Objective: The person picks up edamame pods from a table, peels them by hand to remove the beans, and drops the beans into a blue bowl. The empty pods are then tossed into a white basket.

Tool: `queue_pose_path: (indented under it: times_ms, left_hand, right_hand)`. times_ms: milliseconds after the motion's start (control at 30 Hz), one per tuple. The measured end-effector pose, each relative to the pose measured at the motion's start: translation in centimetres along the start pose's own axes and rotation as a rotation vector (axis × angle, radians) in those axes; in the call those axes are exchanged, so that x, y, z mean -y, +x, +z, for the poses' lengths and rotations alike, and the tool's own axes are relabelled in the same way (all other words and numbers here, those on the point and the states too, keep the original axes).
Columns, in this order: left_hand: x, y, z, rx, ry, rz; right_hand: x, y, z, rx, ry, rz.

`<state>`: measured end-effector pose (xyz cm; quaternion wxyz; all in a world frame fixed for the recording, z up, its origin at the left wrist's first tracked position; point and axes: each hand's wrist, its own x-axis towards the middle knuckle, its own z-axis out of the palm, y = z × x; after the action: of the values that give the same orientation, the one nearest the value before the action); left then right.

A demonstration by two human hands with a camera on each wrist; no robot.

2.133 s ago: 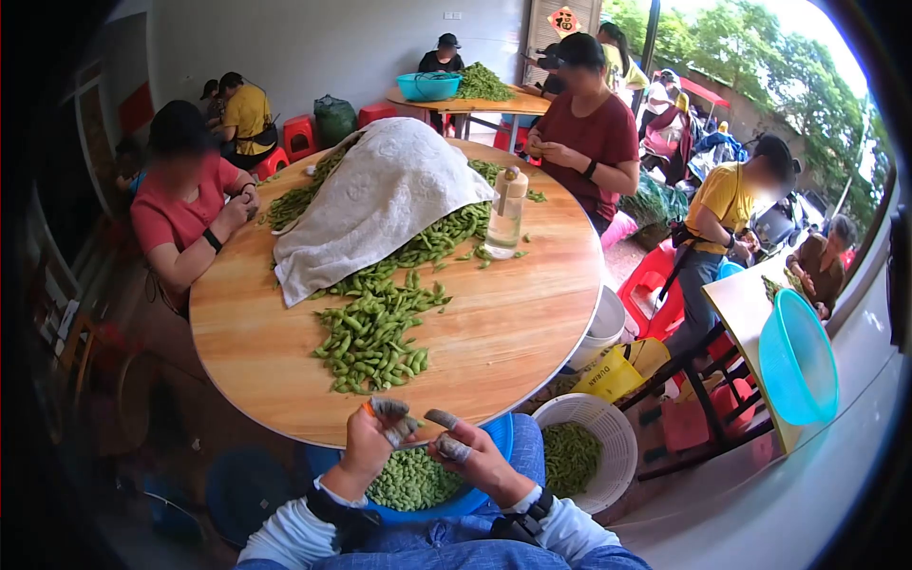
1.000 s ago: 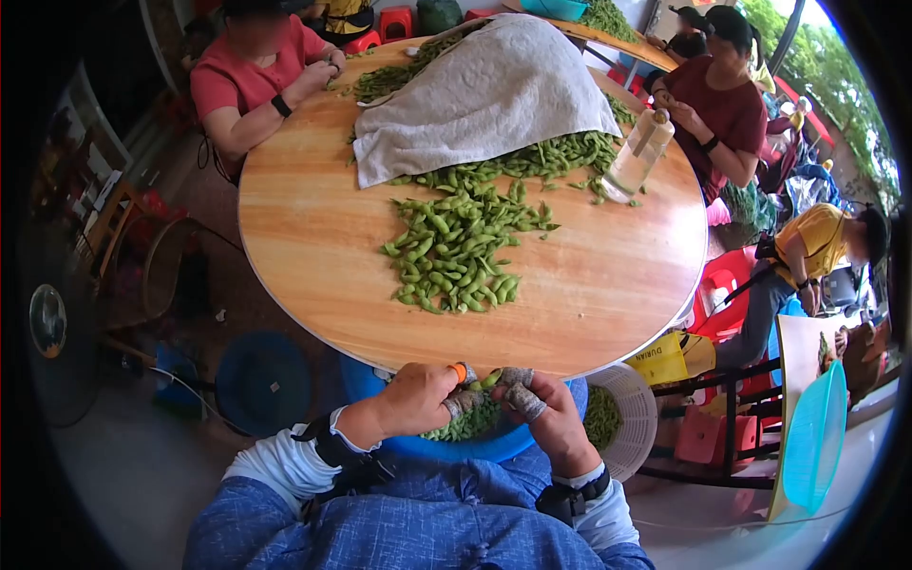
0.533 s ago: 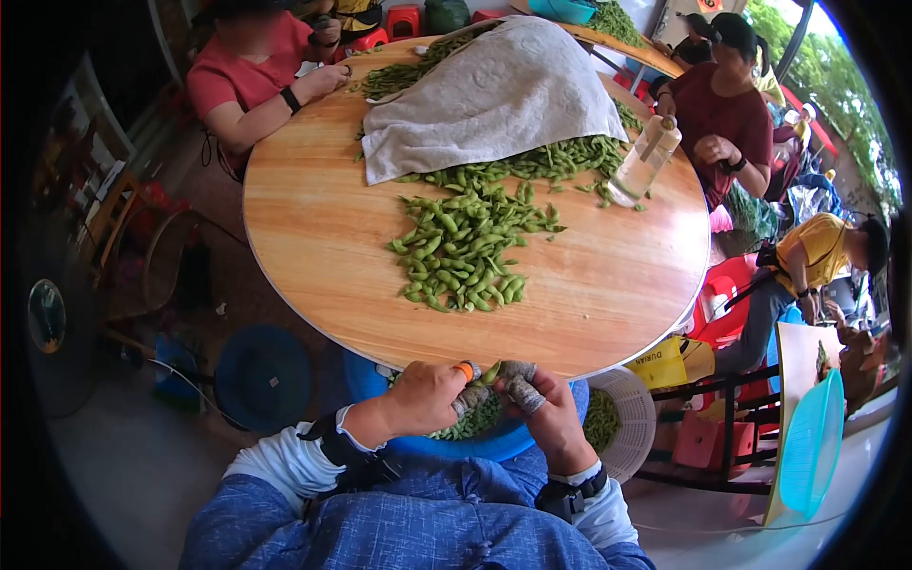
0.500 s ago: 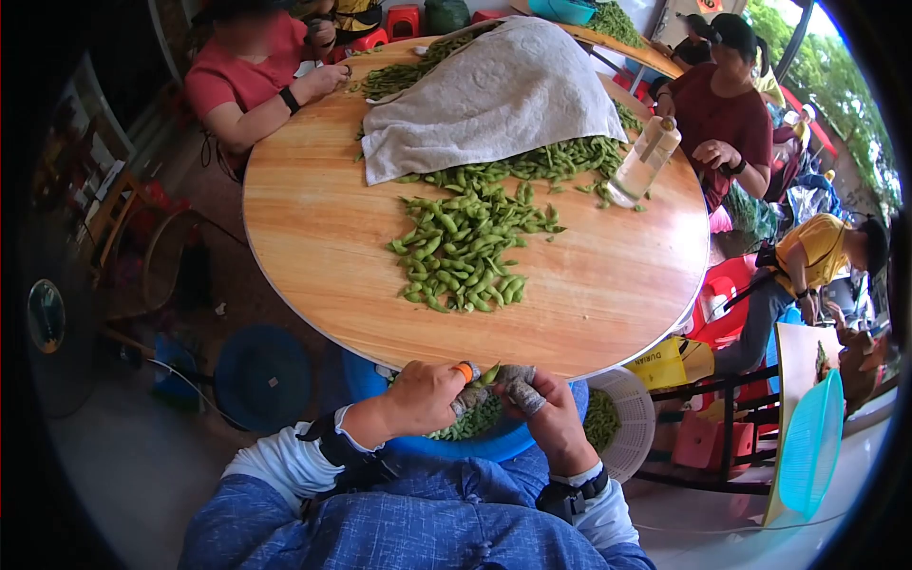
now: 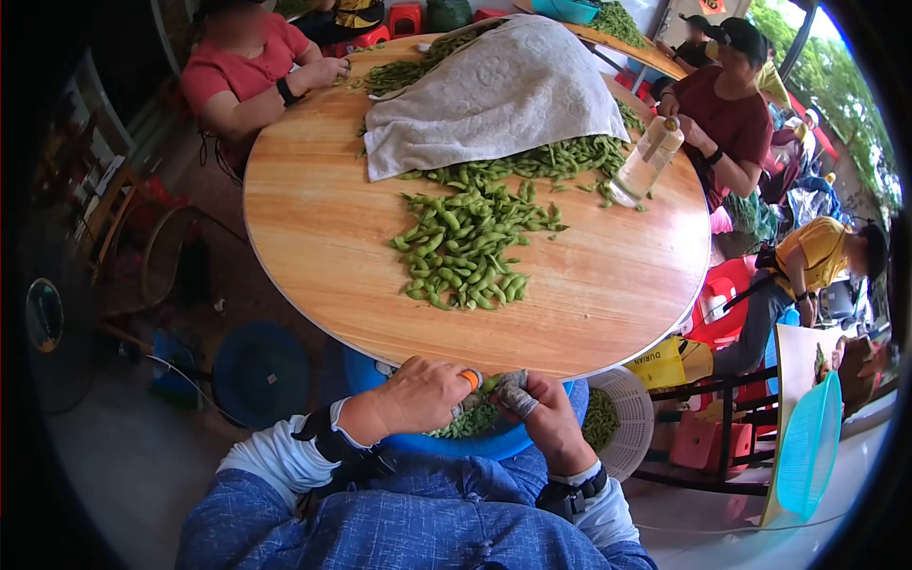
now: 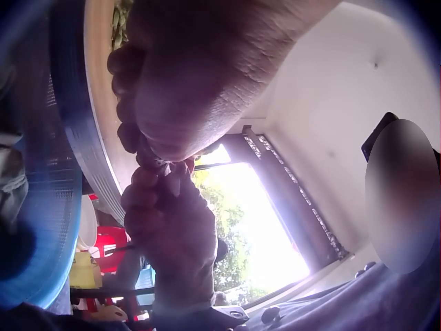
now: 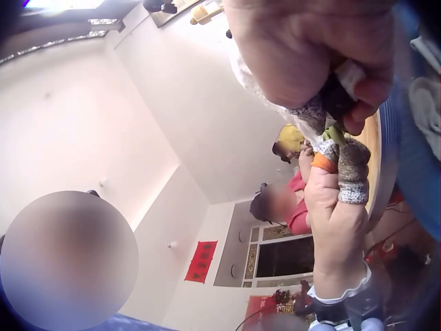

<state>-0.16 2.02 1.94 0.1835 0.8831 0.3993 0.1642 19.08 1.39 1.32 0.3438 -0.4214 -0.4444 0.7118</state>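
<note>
A green soybean pod point(image 5: 490, 383) is between my two hands, over the front edge of the round wooden table. My left hand point(image 5: 418, 394) pinches one end of it; an orange band and grey wraps cover its thumb and finger. From the other side, the wrapped thumb and finger of my right hand point(image 5: 553, 426) pinch the pod. In the right wrist view the pod point(image 7: 335, 134) shows as a small green piece between the wrapped fingertips, mostly hidden. Below the hands, a blue basin point(image 5: 508, 440) on the lap holds shelled green beans point(image 5: 465, 423).
A loose heap of pods point(image 5: 461, 252) lies on the table point(image 5: 313, 247), with more under a grey towel point(image 5: 494, 100). A clear bottle point(image 5: 646, 163) stands at the right. A white basket point(image 5: 635, 427) with pods sits beside the basin. People sit at both sides.
The head view has tilted down. My hands, apart two seconds ago, have come together on a pod; lately they have barely moved, with less of the pod showing.
</note>
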Motion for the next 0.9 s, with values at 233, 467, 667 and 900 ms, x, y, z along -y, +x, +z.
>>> queue_pose_path:
  times_ms: [233,467,667,900]
  left_hand:
    - [-0.2,-0.2,0.0,0.061,0.088,0.014]
    - [-0.4,-0.9,1.3,-0.115,0.071,0.041]
    - [0.5,-1.3,3.3,-0.262,-0.658,-0.019]
    - [0.2,-2.2,4.5,-0.076,-1.983,-0.515]
  right_hand:
    - [-0.9,0.1,0.0,-0.024,0.003,0.024]
    - [-1.9,0.2,0.4,-0.069,0.089,0.016]
    - [-3.5,0.4,0.4,0.087,0.292,-0.119]
    - [-3.4,0.5,0.8,0.141,0.243,-0.183]
